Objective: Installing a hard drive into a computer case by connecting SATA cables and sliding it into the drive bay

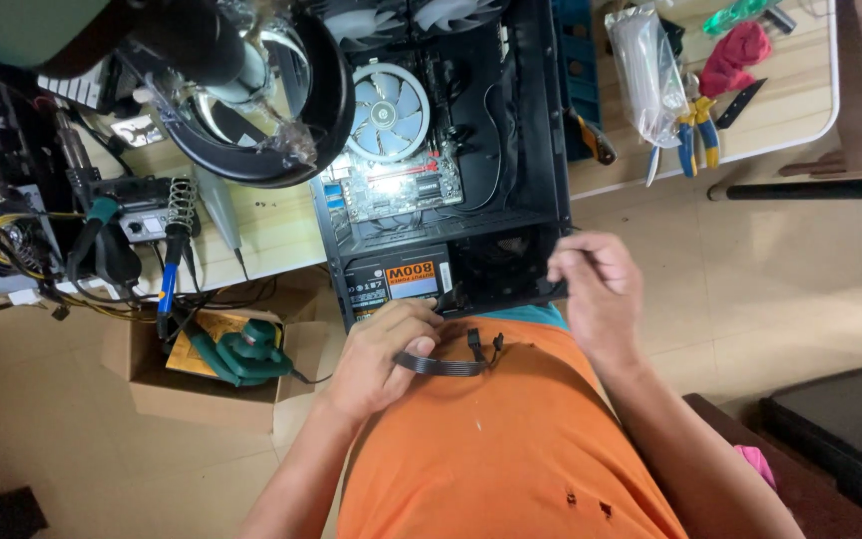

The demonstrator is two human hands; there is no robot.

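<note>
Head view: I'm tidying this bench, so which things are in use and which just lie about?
In use: computer case, power supply, flat black cable in the left hand, right hand at the case edge.

Lying about: pliers, red cloth, soldering iron, green blower.

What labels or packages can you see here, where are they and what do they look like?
Label: on the power supply in the computer case, beside the left hand; black with an orange patch.
Clear plastic bag: on the table, upper right; crumpled, transparent.
Cardboard box: on the floor, lower left; open, brown.
</note>
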